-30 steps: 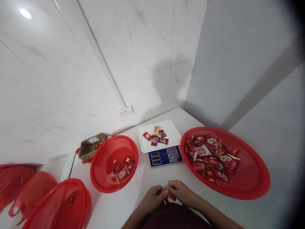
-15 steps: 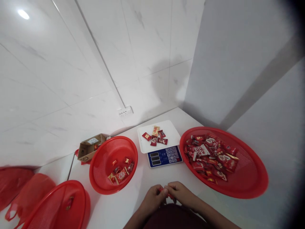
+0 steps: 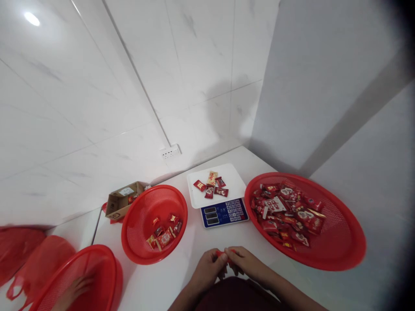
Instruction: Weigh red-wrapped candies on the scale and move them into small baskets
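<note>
My left hand (image 3: 209, 268) and my right hand (image 3: 245, 261) meet at the near edge of the white table (image 3: 194, 250). Both pinch a small red wrapped candy (image 3: 223, 253) between their fingertips. Straight ahead stands a scale (image 3: 220, 198) with a white pan and a blue keypad, and several red and gold candy packets (image 3: 212, 185) lie on its pan. A wide red basket (image 3: 340, 242) on the right holds a heap of red packets (image 3: 285, 214). A smaller red basket (image 3: 139, 224) on the left holds several packets.
A third red basket (image 3: 97, 276) sits at the near left with another person's hand (image 3: 73, 290) reaching into it. A small cardboard box (image 3: 121, 201) stands behind the left basket. Red plastic bags (image 3: 29, 263) lie far left. Tiled walls with a socket (image 3: 170, 151) close in the corner.
Another person's hand has appeared in the near-left basket. My two hands stay together on the candy, fingers shifting slightly.
</note>
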A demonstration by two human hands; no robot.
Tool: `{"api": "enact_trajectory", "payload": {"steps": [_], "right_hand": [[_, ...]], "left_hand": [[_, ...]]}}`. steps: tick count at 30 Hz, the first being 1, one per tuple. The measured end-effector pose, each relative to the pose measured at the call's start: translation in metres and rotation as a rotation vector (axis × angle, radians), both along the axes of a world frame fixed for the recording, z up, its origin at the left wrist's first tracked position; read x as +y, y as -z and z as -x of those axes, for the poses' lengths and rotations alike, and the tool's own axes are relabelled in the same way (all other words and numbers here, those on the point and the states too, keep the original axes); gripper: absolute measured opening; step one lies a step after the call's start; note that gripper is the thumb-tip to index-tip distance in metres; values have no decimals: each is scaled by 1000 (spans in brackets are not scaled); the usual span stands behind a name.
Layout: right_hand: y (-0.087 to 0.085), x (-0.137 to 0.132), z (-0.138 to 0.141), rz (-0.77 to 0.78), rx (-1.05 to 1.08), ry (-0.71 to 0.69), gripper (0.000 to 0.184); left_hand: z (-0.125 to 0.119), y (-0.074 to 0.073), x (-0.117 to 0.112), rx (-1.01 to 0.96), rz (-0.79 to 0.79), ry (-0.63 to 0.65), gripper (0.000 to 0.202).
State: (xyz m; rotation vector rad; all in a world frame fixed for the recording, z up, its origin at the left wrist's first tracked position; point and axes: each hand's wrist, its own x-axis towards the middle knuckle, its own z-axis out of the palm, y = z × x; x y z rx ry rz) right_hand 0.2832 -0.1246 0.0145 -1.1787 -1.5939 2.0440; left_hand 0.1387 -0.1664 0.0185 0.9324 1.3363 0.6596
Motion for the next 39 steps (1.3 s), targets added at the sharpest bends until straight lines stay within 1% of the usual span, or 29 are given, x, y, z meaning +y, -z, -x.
{"api": "enact_trajectory", "payload": {"steps": [3, 6, 12, 16, 22, 26, 29, 33, 36, 39], "right_hand": [[2, 0, 0, 21, 8, 27, 55], [4, 0, 0, -20, 10, 58, 53], [5, 2, -2, -90, 8, 24, 53], [2, 3, -3, -115, 10, 10, 52], [-4, 3, -2, -95, 13, 9, 51], [1, 3, 0, -90, 22, 41, 50], [4, 1, 2, -44, 36, 72, 51], [3, 0, 3, 11, 58, 65, 55], [0, -1, 3, -5, 102, 49, 57], [-2, -2, 3, -34, 119, 42, 55]], "left_hand": [[-1, -4, 1, -8, 14, 11, 49], [-2, -5, 1, -10, 45, 13, 52], [-1, -1, 2, -70, 56, 23, 50], [-1, -1, 3, -97, 51, 19, 47], [-2, -4, 3, -117, 54, 23, 48], [-3, -5, 4, -108, 2, 2, 48], [-2, -6, 4, -63, -48, 6, 47], [-1, -9, 4, 3, -97, 13, 46], [0, -12, 4, 49, -119, 11, 45], [1, -14, 3, 57, -126, 3, 46]]}}
